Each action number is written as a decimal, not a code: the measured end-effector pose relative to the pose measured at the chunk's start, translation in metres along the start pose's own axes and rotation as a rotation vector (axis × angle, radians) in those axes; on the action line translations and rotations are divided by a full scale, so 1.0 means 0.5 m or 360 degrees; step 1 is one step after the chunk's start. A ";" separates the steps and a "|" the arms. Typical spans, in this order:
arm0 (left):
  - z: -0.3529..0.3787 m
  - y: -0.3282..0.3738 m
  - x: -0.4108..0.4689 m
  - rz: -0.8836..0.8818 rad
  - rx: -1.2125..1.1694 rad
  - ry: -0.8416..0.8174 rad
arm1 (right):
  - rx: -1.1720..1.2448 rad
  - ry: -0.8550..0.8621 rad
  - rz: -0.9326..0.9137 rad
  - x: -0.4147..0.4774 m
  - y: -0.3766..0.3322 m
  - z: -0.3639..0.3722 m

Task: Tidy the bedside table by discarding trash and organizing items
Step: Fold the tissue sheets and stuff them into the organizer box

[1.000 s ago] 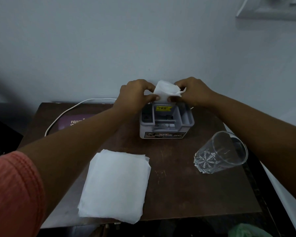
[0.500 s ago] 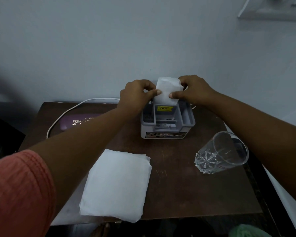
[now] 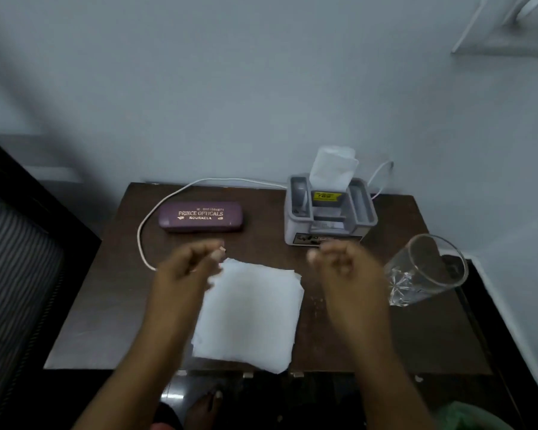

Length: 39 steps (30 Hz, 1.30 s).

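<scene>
Hovering over the front half of the tabletop: my two hands, both empty.

- Left hand: above the left edge of the napkin stack. Fingers loosely curled, pinching nothing. It is blurred, so I cannot tell whether it touches the paper.
- Right hand: between the stack and the glass, just in front of the organiser. Fingers loosely curled round nothing, also blurred.
- Napkin stack: white, lying flat at front centre, with one corner over the front edge.
- Folded tissue: standing in the organiser's rear middle compartment, its top above the rim.
- Organiser: grey, at rear right, close to the back edge.
- Spectacle case: purple, closed, at rear left.
- Cable: white, running along the back edge and looping round the case's left end towards my left hand.
- Glass: clear, by the right edge, apparently empty.

Step in hand, as I judge it: the folded tissue is housed, and the loose stack is the next item to put in order.

Next move: bring both hands down on opposite edges of the stack and square the sheets. Lift them together so the thin paper neither fans out nor slides off the front edge. Keep my right wrist clear of the glass.
</scene>
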State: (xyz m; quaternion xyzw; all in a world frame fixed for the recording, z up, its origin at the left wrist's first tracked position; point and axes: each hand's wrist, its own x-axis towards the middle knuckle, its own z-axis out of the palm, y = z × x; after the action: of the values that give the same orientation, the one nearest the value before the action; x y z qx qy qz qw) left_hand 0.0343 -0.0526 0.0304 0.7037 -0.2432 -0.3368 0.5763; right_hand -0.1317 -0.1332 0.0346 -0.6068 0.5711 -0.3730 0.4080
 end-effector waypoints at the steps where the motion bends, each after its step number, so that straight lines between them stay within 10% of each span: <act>1: -0.002 -0.021 -0.019 -0.0064 0.0013 -0.0059 | -0.0039 -0.0053 0.0138 -0.020 0.039 0.015; 8: 0.034 -0.129 -0.066 0.0118 0.0836 -0.0355 | -0.0354 0.0140 0.0337 -0.059 0.124 0.091; 22: 0.029 -0.143 -0.062 0.0172 0.0852 -0.0350 | 0.0222 -0.0237 0.0229 -0.060 0.118 0.064; 39: 0.006 -0.144 -0.049 0.0136 0.1005 -0.0229 | -0.0574 -0.0065 0.0071 -0.004 0.129 0.092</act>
State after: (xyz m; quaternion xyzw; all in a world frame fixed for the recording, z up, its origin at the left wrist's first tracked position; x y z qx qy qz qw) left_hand 0.0127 -0.0209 -0.0353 0.8112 -0.4052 -0.2691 0.3246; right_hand -0.1149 -0.1290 -0.0427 -0.6648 0.6335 -0.2431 0.3124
